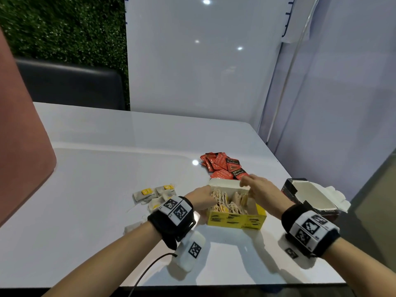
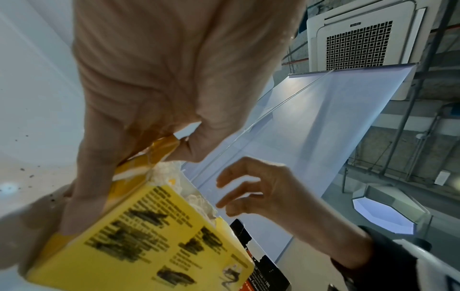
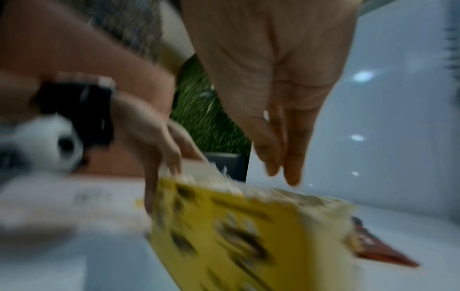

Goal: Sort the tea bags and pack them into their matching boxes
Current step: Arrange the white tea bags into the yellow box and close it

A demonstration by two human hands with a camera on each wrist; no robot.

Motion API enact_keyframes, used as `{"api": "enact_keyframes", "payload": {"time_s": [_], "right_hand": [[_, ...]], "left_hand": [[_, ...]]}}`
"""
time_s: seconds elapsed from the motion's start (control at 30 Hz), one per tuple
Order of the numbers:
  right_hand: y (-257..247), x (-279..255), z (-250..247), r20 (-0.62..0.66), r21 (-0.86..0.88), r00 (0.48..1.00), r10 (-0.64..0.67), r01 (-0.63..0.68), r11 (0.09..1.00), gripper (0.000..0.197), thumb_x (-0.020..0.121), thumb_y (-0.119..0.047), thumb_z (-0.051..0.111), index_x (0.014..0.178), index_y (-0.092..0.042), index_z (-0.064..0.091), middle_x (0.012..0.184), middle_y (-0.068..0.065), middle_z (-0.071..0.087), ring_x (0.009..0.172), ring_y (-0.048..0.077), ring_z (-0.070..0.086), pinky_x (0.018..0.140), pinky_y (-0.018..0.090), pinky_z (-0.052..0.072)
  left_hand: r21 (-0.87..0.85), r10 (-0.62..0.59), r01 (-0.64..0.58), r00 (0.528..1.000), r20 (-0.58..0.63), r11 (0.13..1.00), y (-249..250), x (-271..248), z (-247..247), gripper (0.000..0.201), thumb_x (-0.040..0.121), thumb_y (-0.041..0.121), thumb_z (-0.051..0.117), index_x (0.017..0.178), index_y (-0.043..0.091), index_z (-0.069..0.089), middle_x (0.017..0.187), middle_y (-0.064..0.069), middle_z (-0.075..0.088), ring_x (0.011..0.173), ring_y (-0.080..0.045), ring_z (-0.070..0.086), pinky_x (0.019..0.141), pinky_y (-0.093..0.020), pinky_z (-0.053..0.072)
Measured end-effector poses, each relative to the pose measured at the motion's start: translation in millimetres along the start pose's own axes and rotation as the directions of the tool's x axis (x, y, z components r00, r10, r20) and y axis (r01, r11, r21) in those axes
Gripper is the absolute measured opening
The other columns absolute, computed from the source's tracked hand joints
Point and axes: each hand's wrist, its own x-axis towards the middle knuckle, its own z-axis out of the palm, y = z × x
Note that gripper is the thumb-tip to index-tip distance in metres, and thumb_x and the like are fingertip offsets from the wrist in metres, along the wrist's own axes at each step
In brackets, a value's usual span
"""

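Observation:
An open yellow box [image 1: 235,220] stands on the white table, holding several paper tea bags [image 1: 229,202]. My left hand [image 1: 201,200] grips the box's left end; the left wrist view shows its fingers [image 2: 82,187] down the side of the yellow box [image 2: 139,246]. My right hand [image 1: 255,187] hovers over the far right of the box, fingers relaxed and holding nothing. In the blurred right wrist view its straight fingers [image 3: 291,157] point down above the box [image 3: 236,236]. Loose yellow-tagged tea bags [image 1: 154,194] lie to the left. Red sachets [image 1: 222,165] are piled behind the box.
An open black box [image 1: 308,196] with a white inside sits at the right, near the table's right edge. A white wall panel [image 1: 203,71] closes the far side. A dark chair back [image 1: 70,84] stands beyond the table's far left. A cable [image 1: 147,271] trails from my left wrist.

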Motion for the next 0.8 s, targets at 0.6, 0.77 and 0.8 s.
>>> {"api": "enact_keyframes", "payload": {"time_s": [0.6,0.77,0.8], "right_hand": [[-25,9,17,0.342,0.109,0.850,0.401,-0.459,0.881,0.031,0.084,-0.005,0.059,0.115,-0.001,0.058,0.119,0.017,0.061,0.111,0.029,0.056,0.091,0.033,0.047],[-24,8,12,0.283,0.073,0.878,0.386,-0.421,0.904,0.023,0.086,-0.003,0.054,0.107,-0.001,0.062,0.111,0.015,0.064,0.101,0.029,0.060,0.084,0.032,0.049],[-26,9,8,0.236,0.049,0.895,0.380,-0.401,0.915,0.020,0.088,-0.003,0.052,0.106,-0.001,0.062,0.109,0.014,0.064,0.098,0.029,0.060,0.082,0.031,0.049]], "left_hand": [[-0.269,-0.028,0.061,0.992,0.126,0.961,-2,-4,-2,0.046,0.091,0.002,0.039,0.136,0.011,0.038,0.124,-0.016,0.058,0.099,-0.038,0.065,0.089,-0.051,0.052],[-0.311,-0.082,0.100,0.994,0.070,0.945,-14,-21,-19,0.070,0.093,0.034,0.052,0.148,0.012,0.016,0.143,-0.014,0.041,0.104,-0.025,0.056,0.084,-0.038,0.052],[-0.267,-0.099,0.103,0.995,0.027,0.958,-24,-26,-28,0.071,0.092,0.039,0.053,0.149,0.015,0.016,0.143,-0.015,0.042,0.105,-0.025,0.057,0.079,-0.034,0.051]]}}
